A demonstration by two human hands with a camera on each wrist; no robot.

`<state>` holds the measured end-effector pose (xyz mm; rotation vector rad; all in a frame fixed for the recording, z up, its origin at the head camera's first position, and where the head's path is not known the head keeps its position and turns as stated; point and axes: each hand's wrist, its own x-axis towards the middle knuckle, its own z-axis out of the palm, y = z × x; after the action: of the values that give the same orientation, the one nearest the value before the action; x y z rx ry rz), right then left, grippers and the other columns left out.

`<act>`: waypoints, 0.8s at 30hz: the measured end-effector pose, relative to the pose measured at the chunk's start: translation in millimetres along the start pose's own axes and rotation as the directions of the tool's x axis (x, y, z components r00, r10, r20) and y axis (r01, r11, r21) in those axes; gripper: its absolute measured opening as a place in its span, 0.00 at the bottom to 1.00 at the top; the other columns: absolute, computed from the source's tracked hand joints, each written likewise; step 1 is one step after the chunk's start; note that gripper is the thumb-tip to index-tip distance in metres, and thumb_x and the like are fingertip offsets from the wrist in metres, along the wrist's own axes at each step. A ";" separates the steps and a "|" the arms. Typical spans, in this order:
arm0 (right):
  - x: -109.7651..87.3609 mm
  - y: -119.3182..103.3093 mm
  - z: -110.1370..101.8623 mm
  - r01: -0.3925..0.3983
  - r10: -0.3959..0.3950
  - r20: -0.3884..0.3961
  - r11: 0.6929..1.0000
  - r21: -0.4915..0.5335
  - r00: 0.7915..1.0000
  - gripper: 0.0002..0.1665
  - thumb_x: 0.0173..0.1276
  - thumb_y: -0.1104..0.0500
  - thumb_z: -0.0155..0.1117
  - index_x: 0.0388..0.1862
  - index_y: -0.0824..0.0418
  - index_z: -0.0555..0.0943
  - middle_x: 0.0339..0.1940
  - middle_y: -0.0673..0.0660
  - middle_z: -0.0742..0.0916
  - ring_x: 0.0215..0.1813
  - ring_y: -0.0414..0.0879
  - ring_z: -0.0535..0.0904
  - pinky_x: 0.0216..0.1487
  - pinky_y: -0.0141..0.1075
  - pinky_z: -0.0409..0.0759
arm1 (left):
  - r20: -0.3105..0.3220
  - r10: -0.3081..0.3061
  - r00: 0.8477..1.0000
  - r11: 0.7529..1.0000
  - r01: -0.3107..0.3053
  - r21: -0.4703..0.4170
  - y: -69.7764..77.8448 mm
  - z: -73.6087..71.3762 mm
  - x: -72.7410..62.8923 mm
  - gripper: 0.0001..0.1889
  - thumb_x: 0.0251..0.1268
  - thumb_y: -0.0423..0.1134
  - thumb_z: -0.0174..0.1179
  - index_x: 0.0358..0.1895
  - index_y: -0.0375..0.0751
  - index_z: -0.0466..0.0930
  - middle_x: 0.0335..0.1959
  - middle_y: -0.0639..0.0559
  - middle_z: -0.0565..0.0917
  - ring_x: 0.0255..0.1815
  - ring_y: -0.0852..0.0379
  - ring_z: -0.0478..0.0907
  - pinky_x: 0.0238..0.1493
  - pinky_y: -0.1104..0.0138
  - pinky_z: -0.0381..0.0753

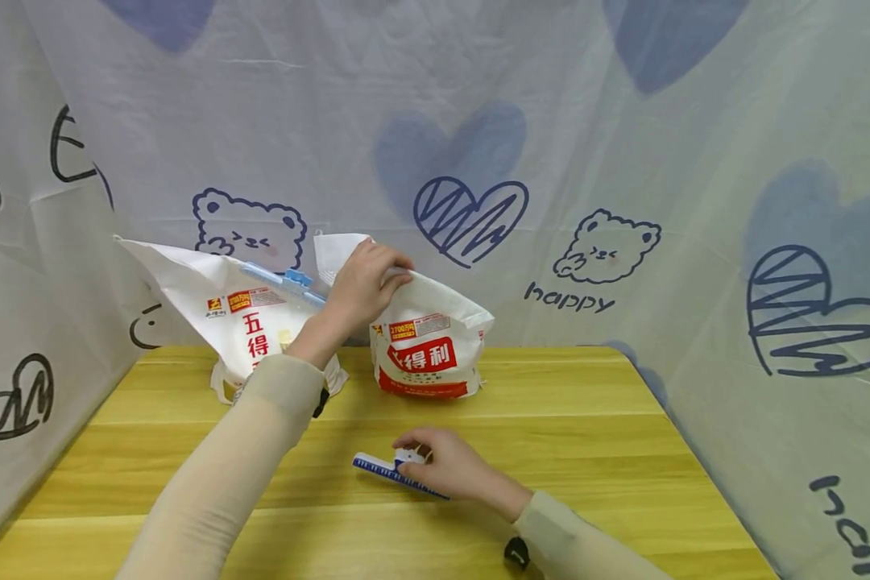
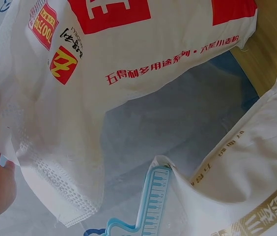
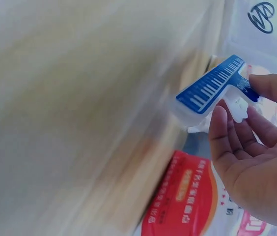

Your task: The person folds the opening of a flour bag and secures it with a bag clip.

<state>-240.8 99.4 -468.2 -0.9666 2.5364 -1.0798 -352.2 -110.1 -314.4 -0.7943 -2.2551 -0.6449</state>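
Note:
A white flour bag (image 1: 435, 310) with red print stands upright near the table's back edge. At its folded top, my left hand (image 1: 366, 282) grips the material; the left wrist view shows the thumb on one face of the bag (image 2: 143, 54). Lower and nearer, my right hand (image 1: 455, 466) pinches a dark blue and white bag clip (image 1: 377, 467) by its handle, above the tabletop. Ruler-like white marks run along the clip (image 3: 212, 86) in the right wrist view. Left of the gripped bag is another flour bag (image 1: 203, 294), its top held by a light blue clip (image 1: 261, 275).
Both bags stand on a yellow wood-grain table (image 1: 565, 435). A pale curtain (image 1: 667, 161) printed with hearts and bears hangs behind and at the sides. My left forearm crosses in front of the clipped bag and hides part of it.

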 end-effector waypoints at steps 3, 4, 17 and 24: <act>-0.7 -0.3 -5.3 0.019 -0.018 -0.052 0.999 0.027 0.998 0.20 0.72 0.57 0.71 0.59 0.63 0.84 0.51 0.52 0.88 0.46 0.40 0.81 0.47 0.31 0.83 | -0.001 0.000 1.000 1.000 0.000 -0.001 0.2 -0.4 -0.7 0.07 0.72 0.35 0.66 0.48 0.38 0.84 0.47 0.45 0.88 0.57 0.45 0.81 0.82 0.47 0.56; -0.6 -0.5 -7.0 0.037 -0.034 -0.076 0.999 0.034 0.997 0.19 0.71 0.58 0.71 0.58 0.64 0.85 0.50 0.53 0.88 0.46 0.41 0.81 0.46 0.31 0.83 | -0.002 0.000 1.000 1.000 0.000 -0.002 0.3 -0.6 -0.9 0.07 0.72 0.35 0.66 0.48 0.38 0.84 0.47 0.45 0.88 0.57 0.45 0.81 0.82 0.47 0.56; -3.7 -14.2 -34.1 0.160 -0.112 -0.364 0.981 0.105 0.925 0.16 0.67 0.67 0.72 0.53 0.63 0.84 0.49 0.56 0.89 0.45 0.46 0.84 0.48 0.34 0.88 | -0.012 0.014 1.000 1.000 -0.014 0.008 0.0 -0.3 -1.7 0.07 0.72 0.35 0.66 0.48 0.38 0.85 0.47 0.45 0.88 0.57 0.45 0.81 0.82 0.46 0.56; -4.5 -19.8 -50.8 0.192 -0.109 -0.470 0.972 0.133 0.876 0.18 0.66 0.68 0.73 0.54 0.64 0.83 0.50 0.59 0.89 0.48 0.50 0.85 0.50 0.40 0.89 | -0.001 0.002 1.000 1.000 -0.002 0.008 -1.2 0.2 -2.0 0.07 0.73 0.36 0.66 0.48 0.38 0.85 0.47 0.45 0.88 0.57 0.45 0.81 0.83 0.47 0.55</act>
<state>-249.7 120.8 -418.5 -0.9652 2.6842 -1.7329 -351.9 -111.6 -316.2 -0.7916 -2.2541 -0.6356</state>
